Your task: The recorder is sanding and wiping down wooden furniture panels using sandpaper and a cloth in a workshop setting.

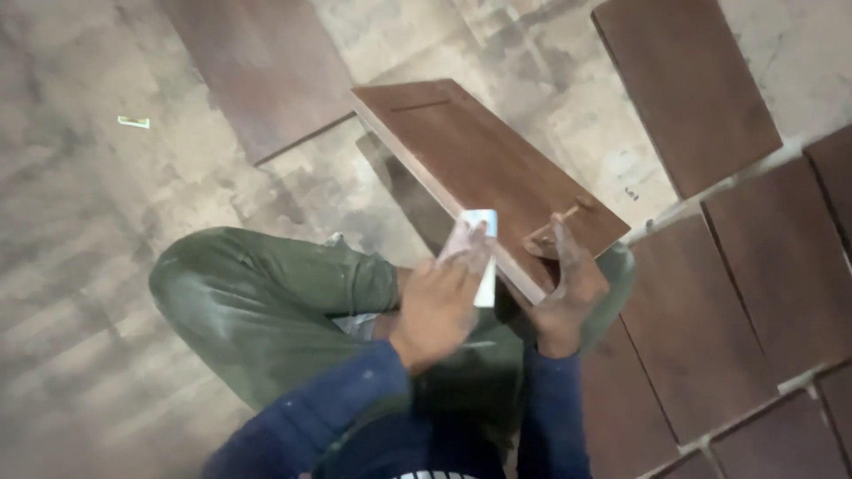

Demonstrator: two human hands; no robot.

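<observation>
The brown panel (484,168) rests tilted over the person's lap. The left hand (444,297) presses a white block (482,253) on the panel's near edge (grip closed on it). The right hand (568,284) grips the panel's corner. More panels (688,84) lie on the floor (80,266) around.

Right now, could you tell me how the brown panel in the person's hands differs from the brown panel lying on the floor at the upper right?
The held panel is lifted and tilted over the person's lap; the floor panel lies flat. The held panel is gripped at its near end by the right hand, with the left hand pressing a small white block to its edge; the floor panel is untouched. The held panel shows a recessed frame line; the floor panel looks plain. Both are reddish-brown rectangles.
</observation>
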